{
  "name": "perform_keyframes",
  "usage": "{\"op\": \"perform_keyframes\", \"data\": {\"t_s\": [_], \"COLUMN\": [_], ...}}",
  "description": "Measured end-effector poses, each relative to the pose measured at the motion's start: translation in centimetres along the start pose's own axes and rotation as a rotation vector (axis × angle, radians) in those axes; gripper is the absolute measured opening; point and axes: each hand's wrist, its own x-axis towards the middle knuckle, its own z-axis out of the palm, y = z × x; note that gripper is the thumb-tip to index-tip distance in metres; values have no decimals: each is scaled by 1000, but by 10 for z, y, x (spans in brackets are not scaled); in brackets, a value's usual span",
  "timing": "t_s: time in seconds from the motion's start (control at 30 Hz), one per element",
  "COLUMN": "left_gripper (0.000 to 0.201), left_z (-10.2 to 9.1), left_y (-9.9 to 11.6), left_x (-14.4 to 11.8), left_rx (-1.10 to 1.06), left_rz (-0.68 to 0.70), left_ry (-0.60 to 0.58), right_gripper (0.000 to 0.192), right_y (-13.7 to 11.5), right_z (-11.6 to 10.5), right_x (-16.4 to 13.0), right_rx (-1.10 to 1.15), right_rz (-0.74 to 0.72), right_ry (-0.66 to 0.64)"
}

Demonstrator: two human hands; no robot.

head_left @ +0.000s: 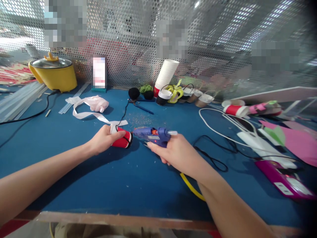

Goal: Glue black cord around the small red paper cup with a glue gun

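Note:
My left hand (102, 139) is closed around a small red paper cup (120, 141) lying on its side, its dark-edged end facing right. Black yarn (123, 116) runs from the cup back to a black yarn ball (134, 93). A blue hot glue gun (156, 135) is gripped in my right hand (177, 153), a clear glue stick poking from its back and a small red light glowing. The nozzle points left, at the cup's dark edge; whether it touches is hard to tell. A pale pointed thing juts out below the gun near my right fingers.
White ribbon (89, 115) lies behind my left hand. Yellow pot (53, 74), phone (99, 72) and stacked paper cups (166, 74) stand along the mesh partition. At right are cables, coloured sheets (300, 142) and a purple power strip (282, 180). A yellow strip (192, 186) lies beside my right forearm.

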Motion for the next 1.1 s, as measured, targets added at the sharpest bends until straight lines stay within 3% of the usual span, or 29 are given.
{"op": "perform_keyframes", "data": {"t_s": [0.67, 0.83, 1.0, 1.1], "left_gripper": [21, 23, 26, 27], "left_z": [0, 0, -3, -4], "left_y": [3, 8, 6, 5], "left_x": [2, -1, -5, -6], "left_rx": [-100, -202, -93, -31], "left_rz": [-56, 10, 225, 321], "left_ry": [27, 32, 61, 52], "right_gripper": [22, 19, 24, 20], "right_y": [1, 10, 32, 42], "right_z": [-7, -20, -23, -20], "right_x": [-12, -2, 31, 58], "right_rx": [46, 215, 381, 371], "right_rz": [64, 48, -57, 21], "right_ry": [-69, 38, 365, 381]}}
